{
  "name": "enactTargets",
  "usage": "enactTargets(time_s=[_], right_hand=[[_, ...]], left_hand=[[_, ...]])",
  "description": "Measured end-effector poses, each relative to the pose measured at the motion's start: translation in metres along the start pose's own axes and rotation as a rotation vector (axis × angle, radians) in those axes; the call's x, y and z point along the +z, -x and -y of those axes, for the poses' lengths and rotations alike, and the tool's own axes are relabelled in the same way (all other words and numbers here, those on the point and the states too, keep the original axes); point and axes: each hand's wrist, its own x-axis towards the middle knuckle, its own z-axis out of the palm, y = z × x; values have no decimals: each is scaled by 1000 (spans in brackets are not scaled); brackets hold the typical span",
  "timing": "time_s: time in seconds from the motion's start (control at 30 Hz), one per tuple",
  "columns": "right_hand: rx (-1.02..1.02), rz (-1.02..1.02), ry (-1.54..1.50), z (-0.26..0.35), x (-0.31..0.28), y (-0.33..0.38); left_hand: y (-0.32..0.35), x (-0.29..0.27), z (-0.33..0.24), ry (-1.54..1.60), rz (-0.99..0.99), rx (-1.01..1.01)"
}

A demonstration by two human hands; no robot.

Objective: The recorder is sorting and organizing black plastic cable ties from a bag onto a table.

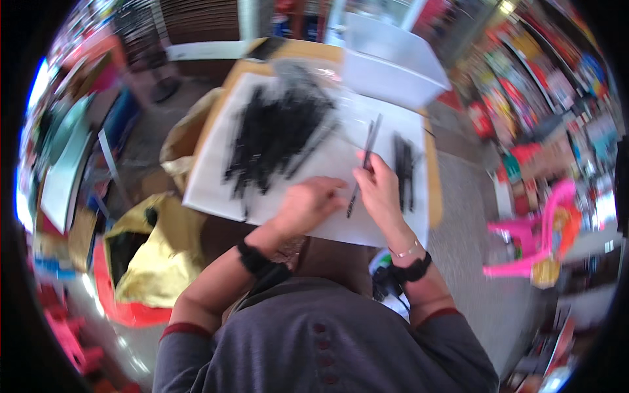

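Observation:
A large heap of thin black sticks (278, 128) lies on a white sheet (216, 183) that covers a brown table. My right hand (380, 193) grips a few of those thin black sticks (367, 157), which point up and away from me. My left hand (308, 206) rests on the sheet just left of the right hand, fingers curled near the lower end of the held sticks; whether it holds anything is blurred. A small separate row of black sticks (405, 167) lies right of my right hand.
A white plastic tub (393, 62) stands at the table's far right corner. A yellow bag (157, 255) and a tan sack (180, 144) sit on the floor to the left. A pink plastic chair (534, 239) stands at the right, with stocked shelves (537, 85) behind it.

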Motion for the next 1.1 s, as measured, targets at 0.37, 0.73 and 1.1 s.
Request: enactTargets(time_s=[0.37,0.73,1.1], right_hand=[[-56,-300,766,-64,-74,-8],[-324,142,475,-7,37,-25],[-273,67,517,-18,29,-18]], left_hand=[[-9,6,-12,163,29,-229],[-5,-29,-10,-402,-286,-110],[-15,-28,-3,-732,187,-364]])
